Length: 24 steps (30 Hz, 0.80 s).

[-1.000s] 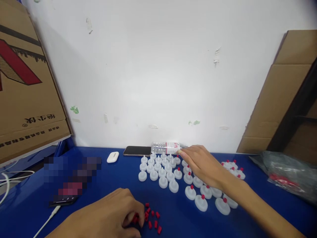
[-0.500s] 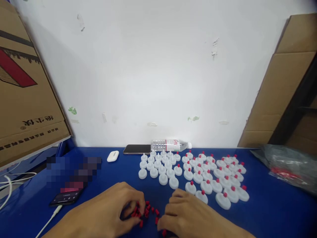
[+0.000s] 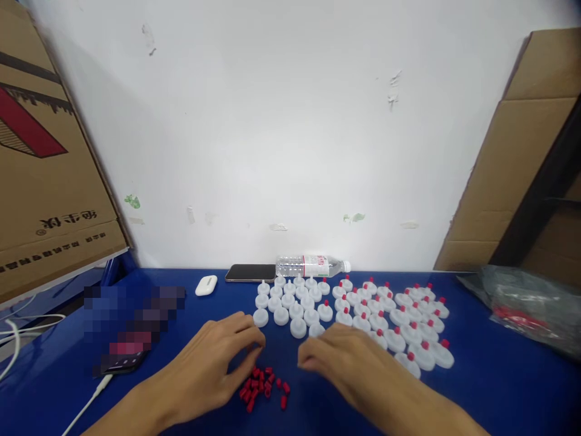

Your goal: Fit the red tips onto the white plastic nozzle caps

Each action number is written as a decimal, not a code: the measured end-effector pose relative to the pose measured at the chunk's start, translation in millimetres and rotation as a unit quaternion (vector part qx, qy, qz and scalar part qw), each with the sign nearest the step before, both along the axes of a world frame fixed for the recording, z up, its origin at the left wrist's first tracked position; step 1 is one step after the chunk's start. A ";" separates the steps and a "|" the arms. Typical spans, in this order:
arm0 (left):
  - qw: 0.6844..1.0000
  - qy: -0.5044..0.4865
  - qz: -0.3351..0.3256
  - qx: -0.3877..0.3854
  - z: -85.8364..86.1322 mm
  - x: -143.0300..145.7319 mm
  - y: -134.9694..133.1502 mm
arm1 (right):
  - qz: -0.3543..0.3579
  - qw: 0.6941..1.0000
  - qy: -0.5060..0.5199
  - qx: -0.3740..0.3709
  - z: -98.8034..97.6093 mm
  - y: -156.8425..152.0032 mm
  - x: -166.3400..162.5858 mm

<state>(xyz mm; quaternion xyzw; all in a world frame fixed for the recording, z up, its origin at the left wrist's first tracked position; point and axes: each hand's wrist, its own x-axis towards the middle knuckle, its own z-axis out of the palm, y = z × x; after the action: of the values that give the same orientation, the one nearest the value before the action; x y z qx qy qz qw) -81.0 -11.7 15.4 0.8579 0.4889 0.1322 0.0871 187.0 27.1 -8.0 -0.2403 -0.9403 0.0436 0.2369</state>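
My left hand (image 3: 215, 366) hovers just left of and above a small pile of red caps (image 3: 261, 383), its thumb and fingertips drawn together. Whatever is between those fingertips, if anything, is too small to make out. My right hand (image 3: 347, 363) is curled closed in front of white round plastic lids with nozzles (image 3: 298, 327), hiding some of them. Its fingertips are turned away, so what they hold cannot be seen. White lids at the left have bare nozzles; those toward the right wear red caps (image 3: 425, 345). A few loose caps (image 3: 284, 401) lie beside the pile.
Along the wall lie a dark phone (image 3: 249, 272) and a clear water bottle (image 3: 313, 266). A white earphone case (image 3: 206, 285) and a cabled phone (image 3: 124, 362) are at left. A plastic bag (image 3: 531, 309) with red contents lies right. Cardboard boxes (image 3: 54, 181) stand at the sides.
Both hands have risen off the red caps and moved forward toward the white lids. My right hand has left the loose caps near the front edge; the pile now shows more fully.
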 end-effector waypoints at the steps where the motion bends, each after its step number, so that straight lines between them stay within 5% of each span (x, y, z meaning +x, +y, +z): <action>1: 1.000 0.009 0.001 0.013 -1.6 0.2 0.8 | -0.020 1.000 0.021 0.004 2.6 3.0 3.5; 9: 0.998 -0.037 -0.020 0.041 -9.8 3.2 1.0 | -0.130 0.990 0.013 0.053 -11.5 26.7 11.6; 20: 0.996 -0.039 -0.033 0.068 -16.8 6.7 -4.4 | -0.109 0.994 0.016 0.021 -7.2 22.4 9.9; 24: 0.994 -0.076 0.023 0.076 -28.0 7.8 -13.3 | -0.048 0.993 0.101 0.030 1.3 12.4 1.6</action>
<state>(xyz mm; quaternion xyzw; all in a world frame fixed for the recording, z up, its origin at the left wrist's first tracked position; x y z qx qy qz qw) -73.2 -25.0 -12.5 0.8379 0.4891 0.2358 0.0560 188.6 39.5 -6.7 -0.2726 -0.8997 0.0280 0.3398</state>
